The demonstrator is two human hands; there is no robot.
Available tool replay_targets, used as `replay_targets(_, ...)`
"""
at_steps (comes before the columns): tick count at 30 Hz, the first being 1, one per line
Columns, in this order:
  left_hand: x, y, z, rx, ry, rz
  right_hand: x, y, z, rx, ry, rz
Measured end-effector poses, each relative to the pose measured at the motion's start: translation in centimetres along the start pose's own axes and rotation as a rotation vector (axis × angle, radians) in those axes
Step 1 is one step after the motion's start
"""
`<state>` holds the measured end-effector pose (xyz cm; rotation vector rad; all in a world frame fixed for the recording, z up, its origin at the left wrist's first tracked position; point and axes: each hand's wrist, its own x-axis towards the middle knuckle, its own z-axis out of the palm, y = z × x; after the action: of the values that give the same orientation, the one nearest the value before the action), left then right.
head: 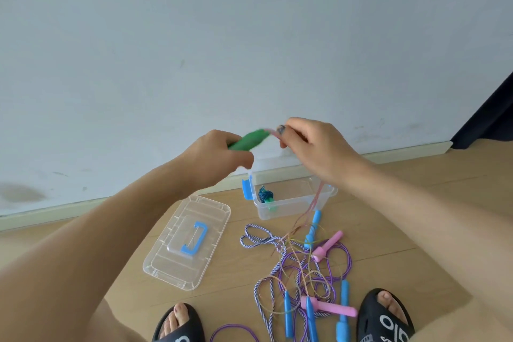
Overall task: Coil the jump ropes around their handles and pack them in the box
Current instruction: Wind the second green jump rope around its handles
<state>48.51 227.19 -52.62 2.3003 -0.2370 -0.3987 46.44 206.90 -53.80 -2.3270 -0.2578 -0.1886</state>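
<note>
My left hand [219,157] grips a pair of green handles [251,139], held up above the clear plastic box [294,204]. My right hand [308,141] pinches the thin pinkish rope [315,200] at the handles' tip; this rope hangs down past the box's front to the floor. Inside the box lies one coiled bundle, dark blue rope on green handles [266,197]. On the floor in front lies a tangle of purple and striped ropes [299,266] with blue handles [344,305] and pink handles [327,246].
The box's clear lid [166,266] with a blue handle lies flat on the wooden floor to the left. A pale wall and skirting run behind the box. My two feet in black slippers [385,316] stand at the bottom edge, by the tangle.
</note>
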Motion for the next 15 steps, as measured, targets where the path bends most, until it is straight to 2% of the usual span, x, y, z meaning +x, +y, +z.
replay_targets(2, 0.4, -0.1, -0.1, -0.272, -0.017, -0.127, -0.7, -0.2, 1.1, -0.235, 0.021, -0.158)
replay_targets(3, 0.6, -0.4, 0.0, -0.294, -0.021, -0.157, -0.8, -0.4, 1.6, -0.372, -0.002, -0.212)
replay_targets(6, 1.0, -1.2, 0.5, -0.234, -0.020, -0.216, -1.2, -1.4, 3.0, -0.785, -0.136, -0.259)
replay_targets(8, 1.5, -1.7, 1.1, -0.170, -0.006, -0.239, -1.9, -2.3, 3.5, -0.898, -0.250, -0.301)
replay_targets(9, 1.6, -1.9, 1.4, -0.087, 0.006, -0.232, -2.2, -2.6, 3.7, -0.911, -0.304, -0.323)
replay_targets(11, 1.6, -2.3, 2.1, 0.235, 0.053, -0.156, -2.6, -3.3, 3.8, -0.908, -0.373, -0.377)
replay_targets(13, 1.2, -2.2, 2.7, 0.540, 0.090, -0.018, -2.4, -3.3, 3.5, -0.877, -0.378, -0.419)
replay_targets(15, 0.8, -2.2, 3.0, 0.715, 0.087, 0.127, -2.1, -2.7, 2.5, -0.743, -0.371, -0.364)
